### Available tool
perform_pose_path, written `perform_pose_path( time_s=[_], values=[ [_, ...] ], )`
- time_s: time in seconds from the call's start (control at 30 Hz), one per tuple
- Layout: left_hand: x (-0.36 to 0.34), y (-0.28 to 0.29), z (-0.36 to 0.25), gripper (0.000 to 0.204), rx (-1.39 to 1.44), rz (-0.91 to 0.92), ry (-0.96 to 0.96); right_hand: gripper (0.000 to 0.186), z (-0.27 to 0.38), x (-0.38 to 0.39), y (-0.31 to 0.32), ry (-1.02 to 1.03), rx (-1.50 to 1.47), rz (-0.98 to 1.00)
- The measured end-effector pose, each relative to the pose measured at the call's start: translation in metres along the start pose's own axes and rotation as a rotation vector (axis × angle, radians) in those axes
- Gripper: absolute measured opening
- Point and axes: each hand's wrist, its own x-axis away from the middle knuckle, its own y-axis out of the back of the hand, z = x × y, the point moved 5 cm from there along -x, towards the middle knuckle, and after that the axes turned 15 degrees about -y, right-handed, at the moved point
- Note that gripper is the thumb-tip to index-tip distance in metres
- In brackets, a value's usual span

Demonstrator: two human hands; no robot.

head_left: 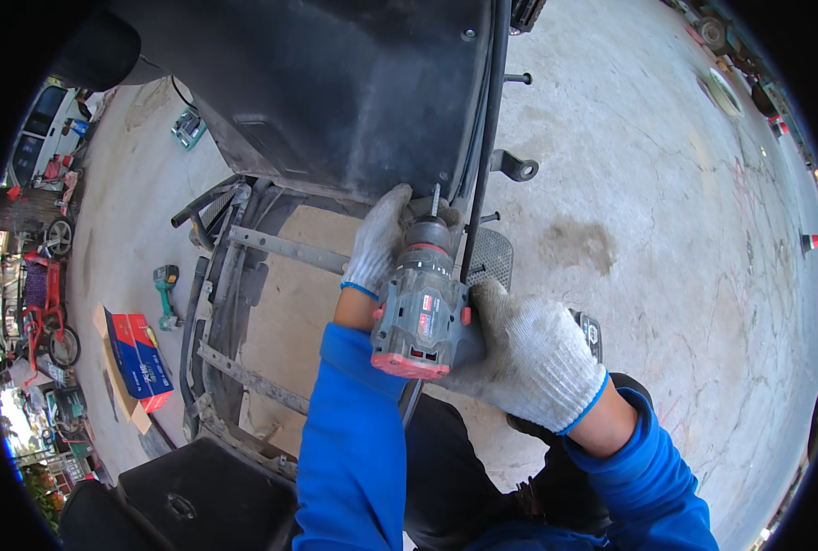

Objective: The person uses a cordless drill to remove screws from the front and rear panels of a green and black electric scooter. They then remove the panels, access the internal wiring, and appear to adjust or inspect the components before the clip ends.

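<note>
Two blue sleeves (354, 450) reach up over dark trousers (450, 459), ending in pale knit gloves with blue cuffs. The right hand (539, 360) is wrapped around the handle of a grey and red drill (418, 312), whose battery (589, 335) shows past the knuckles. The drill is in the middle of the view, its rear end toward the wearer, its bit (436, 198) pointing at the lower edge of a black panel (335, 101); I cannot tell whether the tip touches. The left hand (377, 246) is beside the drill's nose, at that same edge, its fingers partly hidden, so what it grasps, if anything, cannot be told.

Beneath the forearms and to their left runs a metal frame (253, 375) with flat crossbars. A black seat (208, 491) sits at lower left. Right of the panel, an eyed bracket (517, 167) sticks out above a mesh plate (494, 254).

Farther off on the concrete floor (666, 303) are an open red and blue box (142, 363), a teal power tool (165, 296) and a teal case (188, 129). Beyond them stand a red tricycle (50, 312) and a white vehicle (46, 124).
</note>
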Motion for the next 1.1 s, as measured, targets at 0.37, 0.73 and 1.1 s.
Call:
perform_pose_path(
  time_s=[0.37, 0.73, 1.1],
  values=[
    [-0.006, 0.021, 0.01, 0.033, -0.033, 0.084, 0.06, 0.08, 0.005, 0.008, -0.009, 0.079, -0.006, 0.053],
    [0.018, 0.026, 0.007, 0.034, 0.145, 0.018, 0.015, 0.073, 0.003, 0.01, -0.007, 0.058, -0.002, 0.164],
    [0.009, 0.047, 0.023, 0.043, 0.005, 0.03, 0.043, 0.075, 0.014, 0.019, -0.004, 0.044, -0.009, 0.26]
  ],
)
